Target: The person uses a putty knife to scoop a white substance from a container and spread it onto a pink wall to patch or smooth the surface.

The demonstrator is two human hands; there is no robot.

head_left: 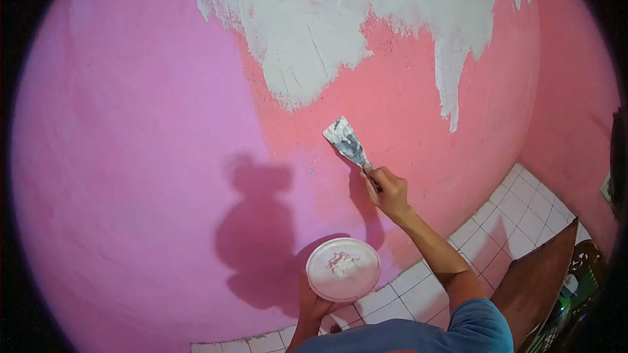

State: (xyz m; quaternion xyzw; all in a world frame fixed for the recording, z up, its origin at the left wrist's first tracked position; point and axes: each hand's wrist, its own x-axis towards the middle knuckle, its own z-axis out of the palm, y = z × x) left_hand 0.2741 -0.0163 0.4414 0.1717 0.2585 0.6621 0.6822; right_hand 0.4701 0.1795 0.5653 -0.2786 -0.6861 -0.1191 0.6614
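Note:
My right hand is closed round the handle of a putty knife, whose broad metal blade is smeared with whitish filler and points up toward the wall. Lower down, my left hand supports a round, pale pink plastic lid from beneath; most of its fingers are hidden under it. A small heap of white putty lies in the middle of the lid. Above the blade, a ragged coat of grey-white filler covers the upper part of the pink wall, with streaks running down at the right.
White tiles run along the foot of the wall. At the lower right stands a brown wooden panel, with green and dark items behind it. A shadow falls on the wall left of the lid.

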